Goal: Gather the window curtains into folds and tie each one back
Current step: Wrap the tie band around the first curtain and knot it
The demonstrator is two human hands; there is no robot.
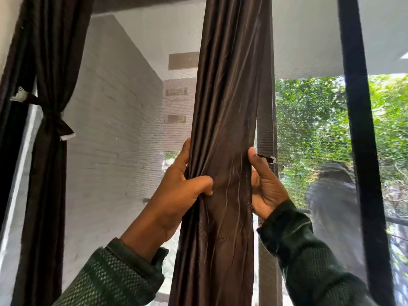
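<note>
My left hand (176,191) grips the gathered brown curtain (225,120); my right hand (265,188) clasps its opposite edge; left curtain (48,62) tied.

Dark green mesh-textured sleeves (114,274)

Head view, close, facing the window (132,129)

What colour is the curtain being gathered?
Dark brown, with a satin sheen, seen in the head view: the curtain.
</note>
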